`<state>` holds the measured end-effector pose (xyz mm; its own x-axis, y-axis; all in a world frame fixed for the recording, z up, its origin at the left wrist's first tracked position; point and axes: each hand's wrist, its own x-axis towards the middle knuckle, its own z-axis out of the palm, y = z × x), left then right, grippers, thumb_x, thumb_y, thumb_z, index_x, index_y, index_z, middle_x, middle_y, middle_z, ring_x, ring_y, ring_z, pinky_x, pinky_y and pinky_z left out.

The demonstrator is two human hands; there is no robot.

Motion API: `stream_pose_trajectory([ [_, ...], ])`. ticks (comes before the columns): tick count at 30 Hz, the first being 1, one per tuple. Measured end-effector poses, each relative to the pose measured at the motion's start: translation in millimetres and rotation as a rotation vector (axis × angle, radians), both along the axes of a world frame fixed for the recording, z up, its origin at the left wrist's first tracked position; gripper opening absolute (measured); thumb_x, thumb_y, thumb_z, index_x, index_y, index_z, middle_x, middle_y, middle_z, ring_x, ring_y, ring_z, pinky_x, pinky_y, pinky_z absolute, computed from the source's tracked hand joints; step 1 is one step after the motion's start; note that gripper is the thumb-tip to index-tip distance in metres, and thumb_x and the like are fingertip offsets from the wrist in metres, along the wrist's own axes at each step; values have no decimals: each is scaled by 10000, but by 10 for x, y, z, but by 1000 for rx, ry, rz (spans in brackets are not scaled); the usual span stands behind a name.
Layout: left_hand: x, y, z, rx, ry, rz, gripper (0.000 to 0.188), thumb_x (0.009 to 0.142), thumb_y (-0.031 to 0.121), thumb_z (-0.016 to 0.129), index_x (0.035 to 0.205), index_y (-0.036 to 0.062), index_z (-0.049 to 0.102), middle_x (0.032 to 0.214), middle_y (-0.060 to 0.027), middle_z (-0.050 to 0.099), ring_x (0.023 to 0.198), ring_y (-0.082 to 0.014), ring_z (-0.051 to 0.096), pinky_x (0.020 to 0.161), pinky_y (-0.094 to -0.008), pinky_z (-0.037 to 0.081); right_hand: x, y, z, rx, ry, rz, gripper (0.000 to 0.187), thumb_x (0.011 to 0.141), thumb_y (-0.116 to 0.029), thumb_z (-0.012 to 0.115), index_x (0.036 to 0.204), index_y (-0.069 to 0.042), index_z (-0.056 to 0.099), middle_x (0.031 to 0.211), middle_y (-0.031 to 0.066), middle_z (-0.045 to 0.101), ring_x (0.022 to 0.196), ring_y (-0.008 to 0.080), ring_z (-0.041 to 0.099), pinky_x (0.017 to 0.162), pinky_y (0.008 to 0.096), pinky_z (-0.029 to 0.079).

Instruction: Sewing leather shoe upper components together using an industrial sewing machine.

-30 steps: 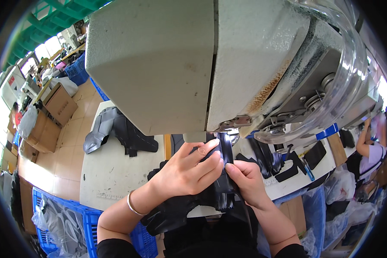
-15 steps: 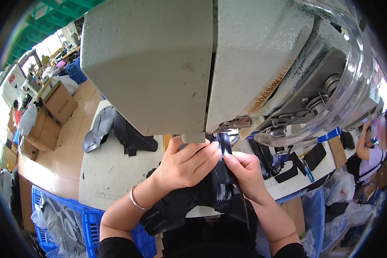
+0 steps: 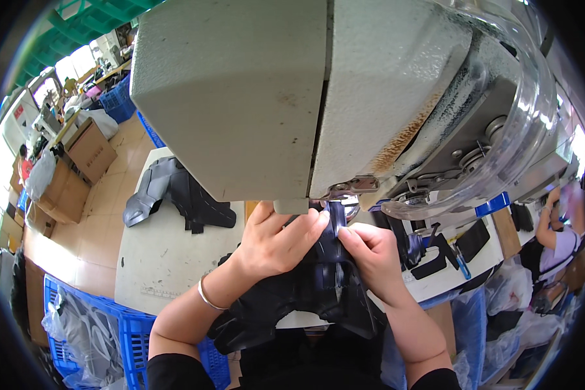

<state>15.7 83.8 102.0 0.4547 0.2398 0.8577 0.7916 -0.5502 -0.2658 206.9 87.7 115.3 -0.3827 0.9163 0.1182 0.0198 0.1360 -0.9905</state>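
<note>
Under the head of a large pale grey sewing machine (image 3: pixel 240 104), both hands work at a black leather-like panel (image 3: pixel 260 318). My left hand (image 3: pixel 276 244) has its fingers bent together, the tips pressing on the panel close to the presser foot area. From the other side, my right hand (image 3: pixel 374 257) pinches the panel's edge between thumb and fingers. A shiny dark strip (image 3: pixel 335 218) of the panel runs up between my fingertips to the metal parts under the head. The rest of it drapes over the table's near edge toward my lap. The needle itself is hidden.
More black panels (image 3: pixel 169 192) lie on the left of the white table (image 3: pixel 149 260). Flat black pieces (image 3: pixel 471 240) and a blue-handled tool (image 3: pixel 463 263) lie to the right. A blue crate (image 3: pixel 133 344) stands below left. Another person (image 3: pixel 556 234) sits far right.
The black panel has shifted a little under my hands, and its right-hand flap now shows broader. My right hand's fingers have curled in slightly. The whole view has moved a bit.
</note>
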Motion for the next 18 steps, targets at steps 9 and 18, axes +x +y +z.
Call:
stream_pose_trajectory([
  [9, -34, -24, 68, 7, 45, 27, 118, 630, 40, 666, 715, 94, 605, 845, 9, 674, 703, -125, 607, 722, -293, 405, 417, -499, -705, -527, 229, 156, 514, 999, -413, 450, 867, 42, 650, 780, 113, 659, 662, 155, 630, 595, 270, 522],
  [18, -15, -101, 76, -20, 23, 55, 228, 684, 36, 664, 909, 7, 678, 835, -61, 619, 792, -174, 622, 688, -304, 506, -17, -446, -214, -495, 695, -220, 180, 997, -184, 493, 1108, -53, 547, 739, -14, 574, 517, 48, 455, 483, 212, 404],
])
